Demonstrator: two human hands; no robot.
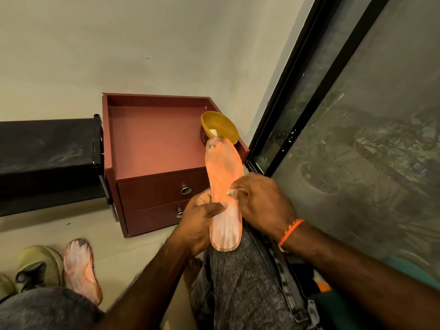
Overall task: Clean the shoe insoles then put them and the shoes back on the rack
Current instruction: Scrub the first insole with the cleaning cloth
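Note:
An orange insole [223,177] stands on my right knee, toe end up, with grey smudges near its tip. My left hand [200,225] grips its left edge, thumb across the face. My right hand [259,203] pinches a small white wipe [232,191] against the insole's right side. A second orange insole [82,270], dirty at the toe, lies on the floor at lower left. Beside it sit olive-green shoes [38,267] with dark insides. The black shoe rack [47,153] stands at the left against the wall.
A maroon two-drawer cabinet [152,148] with a tray top stands in front of me. A yellow bowl [220,127] with something white inside sits on its right rear corner. A dark-framed glass door [357,139] runs along the right.

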